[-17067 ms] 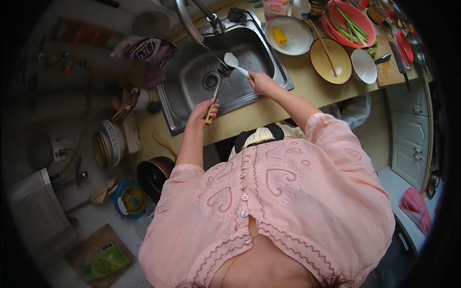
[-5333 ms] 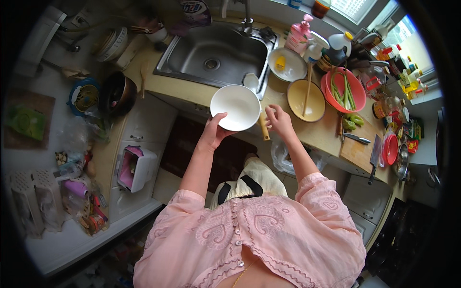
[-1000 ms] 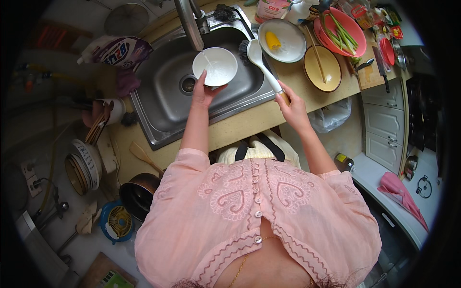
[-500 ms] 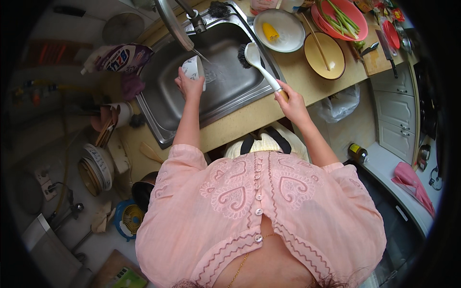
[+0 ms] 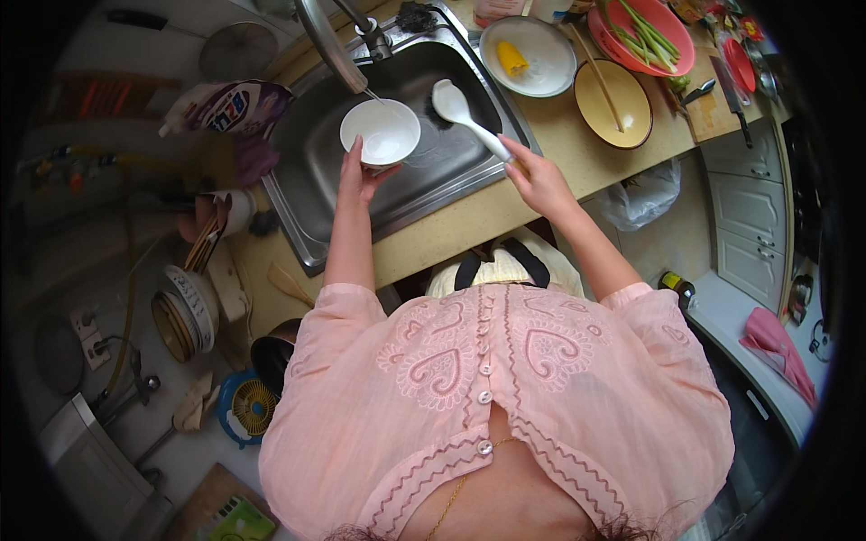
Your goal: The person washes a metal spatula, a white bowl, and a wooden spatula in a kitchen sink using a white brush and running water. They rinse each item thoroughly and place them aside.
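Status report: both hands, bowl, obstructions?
Left hand holding white bowl under faucet. Right hand gripping white brush, head over sink. Nothing visible between bowl and brush.

The yellow bowl has wooden chopsticks slanting across it. Just left of it sits a pale plate with a yellow chunk; just behind, a coral basin of green stalks. To its right lies a cutting board, below it a clear plastic bag.

White cabinets (panelled ones) stand below the beige counter; the left is dim.
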`<action>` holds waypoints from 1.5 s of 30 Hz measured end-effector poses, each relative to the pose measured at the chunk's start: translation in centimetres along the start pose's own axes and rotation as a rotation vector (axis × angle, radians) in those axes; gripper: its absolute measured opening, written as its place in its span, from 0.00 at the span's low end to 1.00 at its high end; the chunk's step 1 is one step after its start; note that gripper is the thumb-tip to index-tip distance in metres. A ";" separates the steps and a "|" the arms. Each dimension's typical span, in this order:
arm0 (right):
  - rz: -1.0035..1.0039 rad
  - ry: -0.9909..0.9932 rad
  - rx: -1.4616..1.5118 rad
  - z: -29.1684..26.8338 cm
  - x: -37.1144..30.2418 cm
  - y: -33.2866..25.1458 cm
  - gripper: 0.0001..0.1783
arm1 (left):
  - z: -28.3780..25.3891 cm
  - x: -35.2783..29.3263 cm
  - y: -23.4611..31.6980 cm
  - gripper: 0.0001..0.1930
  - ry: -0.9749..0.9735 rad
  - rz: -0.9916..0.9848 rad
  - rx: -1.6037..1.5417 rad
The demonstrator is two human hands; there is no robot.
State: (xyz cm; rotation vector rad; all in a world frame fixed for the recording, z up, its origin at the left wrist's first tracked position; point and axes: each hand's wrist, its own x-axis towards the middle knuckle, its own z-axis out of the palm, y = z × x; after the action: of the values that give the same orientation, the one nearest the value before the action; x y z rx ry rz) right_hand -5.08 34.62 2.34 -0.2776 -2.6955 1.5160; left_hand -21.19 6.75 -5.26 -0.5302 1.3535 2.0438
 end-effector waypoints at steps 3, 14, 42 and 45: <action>0.006 -0.157 -0.111 0.5 1.6 -1.5 0.22 | 2.9 -0.6 -0.2 0.32 -0.091 0.065 0.063; 0.078 -0.266 -0.070 3.4 3.4 0.4 0.22 | 10.5 2.1 1.4 0.30 0.055 0.545 1.308; -0.106 -0.420 -0.576 4.0 5.4 -3.9 0.26 | 5.9 0.2 0.3 0.29 0.183 0.133 0.457; -0.122 -0.261 -0.599 4.7 6.0 -1.9 0.25 | 6.8 -0.6 0.3 0.28 0.145 0.101 0.395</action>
State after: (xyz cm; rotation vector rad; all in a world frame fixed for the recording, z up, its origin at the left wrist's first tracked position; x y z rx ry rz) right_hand -11.80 30.72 1.13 0.0824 -3.2435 0.7225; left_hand -20.91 12.80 -2.06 -0.4457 1.8481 1.7717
